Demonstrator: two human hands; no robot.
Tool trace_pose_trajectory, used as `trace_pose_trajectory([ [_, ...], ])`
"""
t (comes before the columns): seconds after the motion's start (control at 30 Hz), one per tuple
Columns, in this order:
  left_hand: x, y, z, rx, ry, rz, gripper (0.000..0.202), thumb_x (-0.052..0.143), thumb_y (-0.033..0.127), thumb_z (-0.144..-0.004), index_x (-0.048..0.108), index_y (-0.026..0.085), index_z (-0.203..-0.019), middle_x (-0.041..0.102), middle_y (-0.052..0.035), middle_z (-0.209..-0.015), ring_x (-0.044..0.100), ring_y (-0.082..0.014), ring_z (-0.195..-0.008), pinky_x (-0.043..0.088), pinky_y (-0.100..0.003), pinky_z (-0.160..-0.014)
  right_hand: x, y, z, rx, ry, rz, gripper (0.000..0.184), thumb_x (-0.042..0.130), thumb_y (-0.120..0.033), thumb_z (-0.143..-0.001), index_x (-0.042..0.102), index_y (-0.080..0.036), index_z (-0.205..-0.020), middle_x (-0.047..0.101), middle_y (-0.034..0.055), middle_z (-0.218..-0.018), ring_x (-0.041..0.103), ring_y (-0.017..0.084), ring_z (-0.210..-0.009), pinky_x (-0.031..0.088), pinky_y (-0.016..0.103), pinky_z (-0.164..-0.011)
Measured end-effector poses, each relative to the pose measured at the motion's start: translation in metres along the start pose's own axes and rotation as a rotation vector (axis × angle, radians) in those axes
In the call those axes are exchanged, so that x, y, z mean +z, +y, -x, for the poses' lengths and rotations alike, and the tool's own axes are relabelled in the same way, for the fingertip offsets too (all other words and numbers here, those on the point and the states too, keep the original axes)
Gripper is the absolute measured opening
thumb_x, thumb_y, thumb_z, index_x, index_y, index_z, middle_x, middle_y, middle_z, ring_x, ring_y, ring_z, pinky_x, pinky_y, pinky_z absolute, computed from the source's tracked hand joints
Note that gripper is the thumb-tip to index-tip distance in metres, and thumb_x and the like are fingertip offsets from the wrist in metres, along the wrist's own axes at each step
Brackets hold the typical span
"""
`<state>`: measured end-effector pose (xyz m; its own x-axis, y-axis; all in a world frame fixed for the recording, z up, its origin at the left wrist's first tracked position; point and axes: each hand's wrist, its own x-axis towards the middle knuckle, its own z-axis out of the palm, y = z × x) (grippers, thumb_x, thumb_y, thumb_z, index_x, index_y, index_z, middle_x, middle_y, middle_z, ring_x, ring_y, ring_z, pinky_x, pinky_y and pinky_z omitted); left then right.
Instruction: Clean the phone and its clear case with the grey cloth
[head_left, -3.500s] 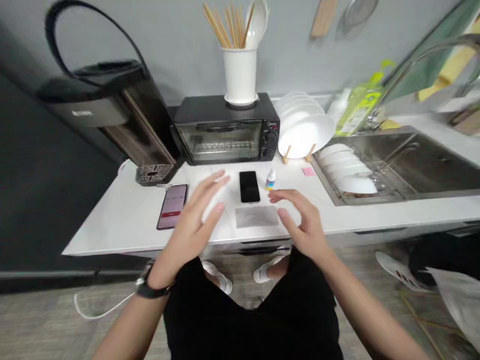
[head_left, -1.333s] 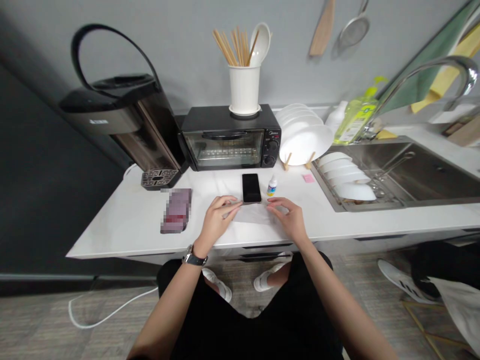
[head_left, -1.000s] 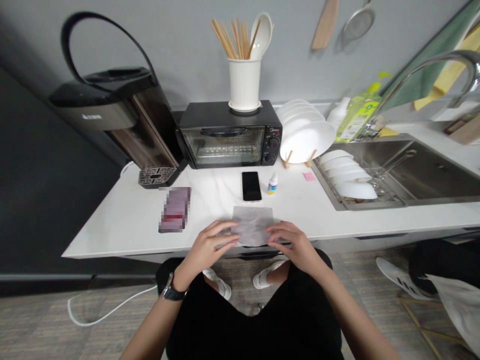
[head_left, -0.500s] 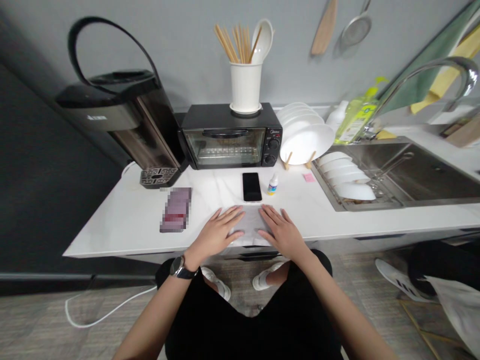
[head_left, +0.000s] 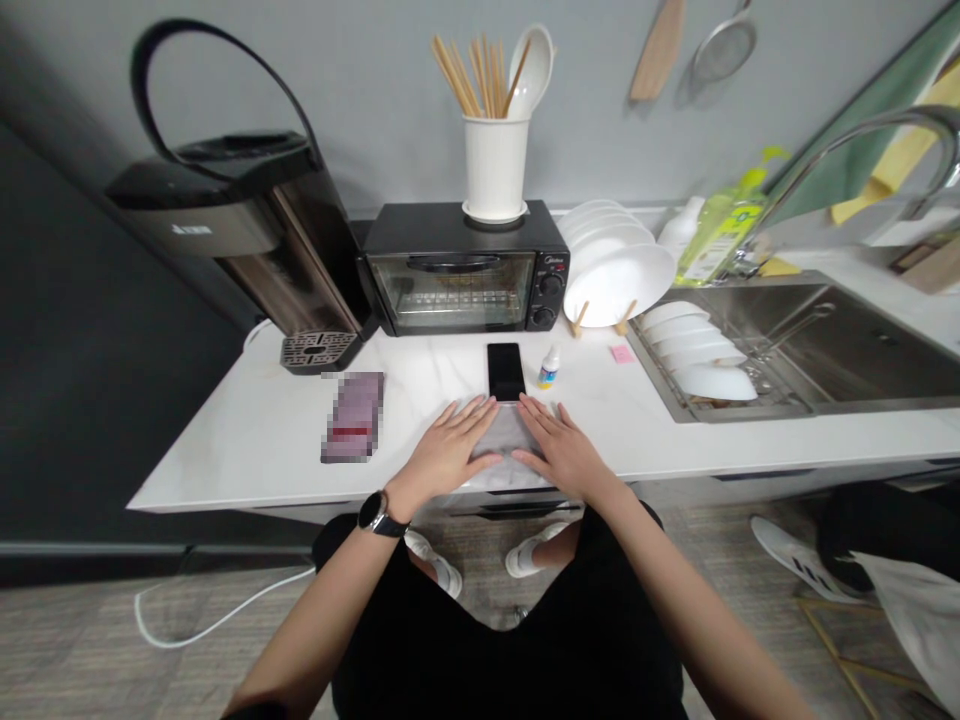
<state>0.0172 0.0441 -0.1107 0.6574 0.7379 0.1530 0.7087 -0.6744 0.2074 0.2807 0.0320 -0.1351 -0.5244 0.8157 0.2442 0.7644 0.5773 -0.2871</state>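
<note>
My left hand [head_left: 450,450] lies flat on the counter's front part, fingers stretched out. My right hand [head_left: 556,448] mirrors it, also palm down with straight fingers. Between and partly under both hands is a greyish, thin-looking patch [head_left: 506,440]; whether it is a cloth, a film or only shade I cannot tell. A smartphone [head_left: 506,372] with a dark screen lies just beyond my fingertips, which reach its near edge. To its right stands a small white bottle [head_left: 549,368] with a blue and yellow label. Neither hand grips anything.
A blurred-out purple item [head_left: 355,418] lies left on the counter [head_left: 247,440]. Behind are a water dispenser [head_left: 255,230], a toaster oven [head_left: 454,270] bearing a utensil cup [head_left: 495,165], and racked plates [head_left: 619,285]. Right are a pink sticky note [head_left: 622,354], the sink [head_left: 862,340] and another person's shoe [head_left: 802,560].
Both hands have slid slightly forward, so the fingertips now reach the phone's near edge. They have also come closer together. The view has shifted a little.
</note>
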Motion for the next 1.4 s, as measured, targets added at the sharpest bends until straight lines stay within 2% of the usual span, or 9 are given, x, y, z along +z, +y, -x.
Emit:
trace_pose_trajectory([
  [0.13, 0.001, -0.002, -0.004, -0.014, -0.012, 0.002, 0.077, 0.047, 0.06, -0.106, 0.022, 0.024, -0.17, 0.029, -0.0107, -0.174, 0.027, -0.0289, -0.163, 0.026, -0.055, -0.133, -0.008, 0.002, -0.004, -0.012, -0.012, 0.006, 0.077, 0.042, -0.056, -0.108, 0.016, -0.021, -0.171, 0.028, 0.0162, -0.173, 0.03, 0.031, -0.161, 0.029, 0.064, -0.129],
  [0.27, -0.002, -0.003, 0.01, 0.035, -0.04, 0.021, 0.071, 0.045, 0.057, -0.108, 0.024, 0.026, -0.169, 0.029, -0.0079, -0.175, 0.027, -0.0255, -0.163, 0.023, -0.051, -0.134, -0.015, -0.001, 0.008, -0.038, -0.036, 0.007, 0.076, 0.04, -0.055, -0.109, 0.013, -0.022, -0.172, 0.025, 0.0135, -0.174, 0.028, 0.029, -0.163, 0.029, 0.059, -0.131],
  [0.4, -0.003, -0.005, 0.019, 0.035, -0.069, 0.029, 0.073, 0.05, 0.058, -0.106, 0.027, 0.028, -0.168, 0.032, -0.0076, -0.174, 0.031, -0.0254, -0.162, 0.022, -0.051, -0.134, -0.013, -0.001, 0.019, -0.046, -0.071, 0.014, 0.077, 0.042, -0.055, -0.109, 0.014, -0.021, -0.171, 0.03, 0.0135, -0.173, 0.028, 0.031, -0.162, 0.029, 0.063, -0.13],
  [0.67, -0.005, -0.009, 0.006, 0.019, -0.091, 0.005, 0.076, 0.046, 0.063, -0.106, 0.024, 0.028, -0.169, 0.026, -0.0074, -0.176, 0.028, -0.0268, -0.163, 0.02, -0.057, -0.134, -0.011, 0.007, 0.007, -0.023, -0.102, 0.039, 0.081, 0.042, -0.06, -0.107, 0.015, -0.019, -0.171, 0.027, 0.015, -0.174, 0.029, 0.032, -0.162, 0.027, 0.063, -0.13],
  [0.87, -0.005, -0.01, 0.009, 0.011, -0.085, 0.02, 0.079, 0.043, 0.065, -0.106, 0.016, 0.029, -0.171, 0.019, -0.0076, -0.177, 0.023, -0.0263, -0.165, 0.021, -0.057, -0.134, -0.009, 0.006, 0.013, -0.003, -0.07, -0.006, 0.082, 0.045, -0.062, -0.106, 0.018, -0.021, -0.171, 0.024, 0.0143, -0.175, 0.024, 0.031, -0.164, 0.024, 0.062, -0.131],
  [1.07, -0.003, -0.016, 0.016, -0.003, -0.101, 0.016, 0.079, 0.043, 0.066, -0.106, 0.015, 0.03, -0.171, 0.016, -0.0085, -0.178, 0.02, -0.0282, -0.165, 0.017, -0.059, -0.134, -0.01, 0.005, 0.02, 0.071, 0.048, -0.158, 0.078, 0.057, -0.063, -0.1, 0.039, -0.023, -0.165, 0.035, 0.0139, -0.172, 0.033, 0.034, -0.16, 0.025, 0.065, -0.13],
  [1.2, 0.0, -0.019, 0.017, -0.002, -0.083, 0.009, 0.075, 0.04, 0.064, -0.107, 0.017, 0.03, -0.171, 0.012, -0.0079, -0.178, 0.015, -0.0287, -0.166, 0.016, -0.059, -0.134, -0.01, 0.014, 0.014, 0.225, 0.249, -0.311, 0.05, 0.049, -0.056, -0.106, 0.065, -0.023, -0.139, 0.065, 0.0139, -0.148, 0.063, 0.029, -0.137, 0.048, 0.051, -0.118],
  [1.3, 0.002, -0.019, 0.015, 0.008, -0.1, -0.002, 0.071, 0.039, 0.063, -0.108, 0.024, 0.031, -0.169, 0.014, -0.0071, -0.178, 0.016, -0.029, -0.166, 0.017, -0.06, -0.134, -0.008, 0.031, -0.005, 0.353, 0.442, -0.404, 0.047, 0.042, -0.055, -0.107, 0.065, -0.02, -0.129, 0.073, 0.0152, -0.129, 0.07, 0.028, -0.122, 0.055, 0.048, -0.106],
  [1.4, 0.002, -0.018, 0.015, 0.005, -0.094, 0.008, 0.071, 0.04, 0.062, -0.108, 0.023, 0.031, -0.169, 0.016, -0.0073, -0.178, 0.017, -0.0286, -0.166, 0.017, -0.06, -0.134, -0.003, 0.046, -0.036, 0.384, 0.549, -0.477, 0.059, 0.057, -0.061, -0.098, 0.053, -0.019, -0.141, 0.064, 0.0181, -0.142, 0.063, 0.03, -0.13, 0.049, 0.051, -0.112],
])
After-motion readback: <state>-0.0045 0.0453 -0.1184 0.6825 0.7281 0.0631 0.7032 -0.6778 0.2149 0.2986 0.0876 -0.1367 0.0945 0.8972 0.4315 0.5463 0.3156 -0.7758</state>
